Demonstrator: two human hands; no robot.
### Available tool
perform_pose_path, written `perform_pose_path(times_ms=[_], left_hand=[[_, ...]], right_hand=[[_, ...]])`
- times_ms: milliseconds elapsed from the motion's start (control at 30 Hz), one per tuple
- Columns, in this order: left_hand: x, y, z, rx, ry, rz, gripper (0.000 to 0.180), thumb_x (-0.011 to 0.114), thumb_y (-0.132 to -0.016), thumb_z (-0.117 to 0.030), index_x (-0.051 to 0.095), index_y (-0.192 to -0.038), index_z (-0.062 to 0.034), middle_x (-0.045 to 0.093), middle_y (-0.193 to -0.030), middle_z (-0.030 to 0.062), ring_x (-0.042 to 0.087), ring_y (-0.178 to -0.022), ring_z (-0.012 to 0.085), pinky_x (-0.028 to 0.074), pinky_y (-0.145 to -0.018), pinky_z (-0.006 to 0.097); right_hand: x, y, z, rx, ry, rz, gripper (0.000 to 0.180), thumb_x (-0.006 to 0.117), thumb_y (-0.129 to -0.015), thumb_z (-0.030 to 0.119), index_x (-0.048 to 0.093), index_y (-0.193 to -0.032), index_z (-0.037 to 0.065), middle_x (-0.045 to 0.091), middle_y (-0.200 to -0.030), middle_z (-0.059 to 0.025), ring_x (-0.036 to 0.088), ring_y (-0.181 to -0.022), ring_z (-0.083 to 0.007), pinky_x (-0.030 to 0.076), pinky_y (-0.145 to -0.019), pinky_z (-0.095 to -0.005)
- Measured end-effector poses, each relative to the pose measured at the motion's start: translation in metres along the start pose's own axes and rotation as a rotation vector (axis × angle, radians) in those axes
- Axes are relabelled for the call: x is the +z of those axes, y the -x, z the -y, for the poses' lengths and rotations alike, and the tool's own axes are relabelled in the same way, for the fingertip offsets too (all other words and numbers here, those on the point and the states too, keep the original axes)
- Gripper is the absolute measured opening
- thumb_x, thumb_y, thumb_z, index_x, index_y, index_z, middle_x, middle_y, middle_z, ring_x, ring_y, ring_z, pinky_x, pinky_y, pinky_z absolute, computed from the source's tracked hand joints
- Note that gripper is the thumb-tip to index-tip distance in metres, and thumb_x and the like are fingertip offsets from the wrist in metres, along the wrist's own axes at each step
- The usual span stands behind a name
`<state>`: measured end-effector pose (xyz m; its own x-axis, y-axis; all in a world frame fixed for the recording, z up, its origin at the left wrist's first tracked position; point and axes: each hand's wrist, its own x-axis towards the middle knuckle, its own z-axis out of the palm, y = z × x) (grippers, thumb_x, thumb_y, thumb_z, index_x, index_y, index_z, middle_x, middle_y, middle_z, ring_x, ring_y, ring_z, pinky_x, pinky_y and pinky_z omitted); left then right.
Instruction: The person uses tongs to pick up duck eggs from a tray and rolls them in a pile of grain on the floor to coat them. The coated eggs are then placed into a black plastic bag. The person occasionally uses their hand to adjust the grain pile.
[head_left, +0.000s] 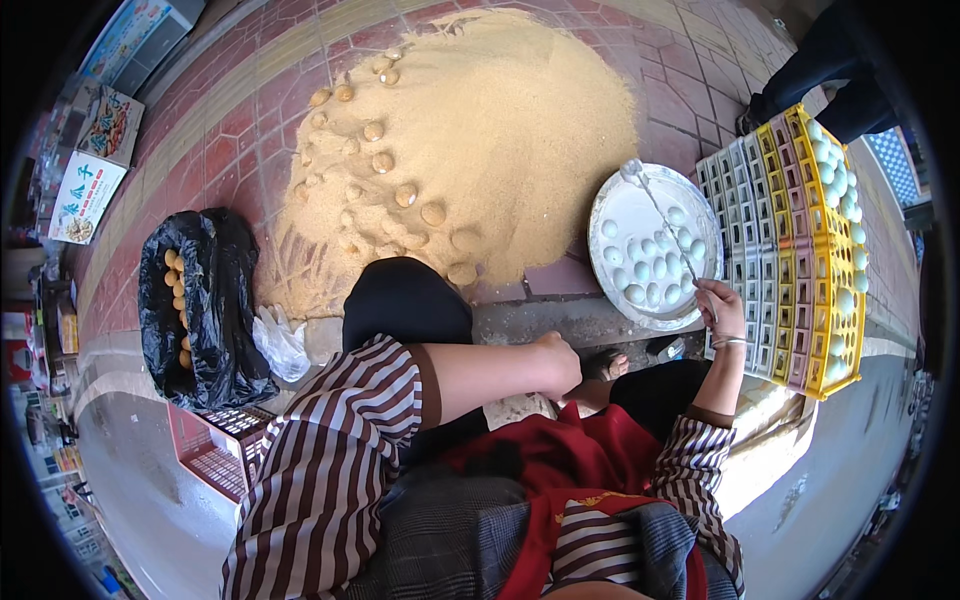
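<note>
Gripping a long-handled ladle (pixel 668 222), the closed right hand (pixel 718 305) points it forward-left into the egg basin (pixel 612 205); the fisted left hand (pixel 556 362) holds nothing.

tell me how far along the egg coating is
Done: about a dozen coated eggs lie on the husk pile. In hand: the right hand holds a long stirrer in the basin of white eggs. Left: the yellow crates hold more; the left hand rests idle.
</note>
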<state>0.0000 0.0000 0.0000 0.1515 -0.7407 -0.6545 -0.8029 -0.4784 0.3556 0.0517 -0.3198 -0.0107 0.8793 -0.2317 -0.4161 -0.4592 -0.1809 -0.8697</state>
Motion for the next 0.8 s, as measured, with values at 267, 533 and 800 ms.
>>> perform_pose_path(times_ms=[267,533,800], left_hand=[[-0.012,-0.007,-0.002,0.115,0.113,-0.086,0.020,0.059,-0.082,-0.026,0.069,-0.095,-0.0152,0.066,-0.099,0.0052,0.063,-0.096,0.0235,0.045,-0.078,0.038],[0.010,-0.008,0.009,0.107,0.113,-0.180,0.019,0.060,-0.080,-0.030,0.073,-0.084,-0.0169,0.069,-0.094,0.0065,0.064,-0.091,0.0222,0.045,-0.074,0.038],[0.014,-0.018,0.011,0.049,0.036,-0.220,0.023,0.057,-0.082,-0.034,0.073,-0.085,-0.0176,0.069,-0.090,0.0057,0.065,-0.087,0.0229,0.044,-0.073,0.038]], right_hand=[[0.152,-0.063,0.141,-0.253,0.125,0.328,0.019,0.063,-0.080,0.008,0.067,-0.098,0.002,0.057,-0.064,0.0013,0.043,-0.048,-0.0026,0.027,-0.041,-0.0174],[0.337,-0.174,0.230,-0.518,0.763,0.209,0.027,0.065,-0.073,0.025,0.070,-0.087,0.002,0.067,-0.078,-0.0090,0.060,-0.069,-0.0183,0.047,-0.066,-0.0303],[0.374,-0.174,0.252,-0.525,1.012,-0.021,0.038,0.065,-0.068,0.038,0.072,-0.090,0.008,0.068,-0.091,-0.0147,0.064,-0.089,-0.0287,0.049,-0.081,-0.0361]])
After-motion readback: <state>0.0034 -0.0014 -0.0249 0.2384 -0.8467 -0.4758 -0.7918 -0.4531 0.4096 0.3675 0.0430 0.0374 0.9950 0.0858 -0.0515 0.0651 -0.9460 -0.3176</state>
